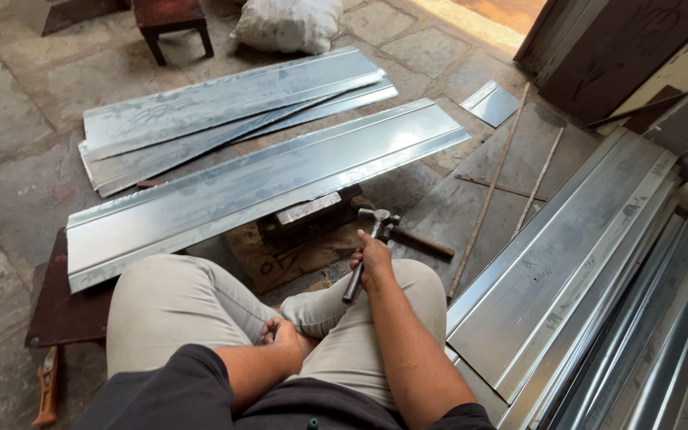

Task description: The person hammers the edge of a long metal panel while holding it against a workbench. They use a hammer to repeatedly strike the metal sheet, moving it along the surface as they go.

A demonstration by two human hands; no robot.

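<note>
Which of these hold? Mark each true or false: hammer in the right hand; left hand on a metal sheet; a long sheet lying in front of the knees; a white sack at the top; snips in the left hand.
1. The right hand holds a hammer. True.
2. The left hand rests on a metal sheet. False: it lies between the legs, off any sheet.
3. A long metal sheet lies in front of the knees. True.
4. A white sack lies at the top. True.
5. The left hand holds snips. False: orange-handled snips lie on the floor.

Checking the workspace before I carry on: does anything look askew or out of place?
Mostly orderly. The back stack of metal sheets is fanned out, edges misaligned, and orange-handled snips lie loose on the floor by the left knee.
</note>
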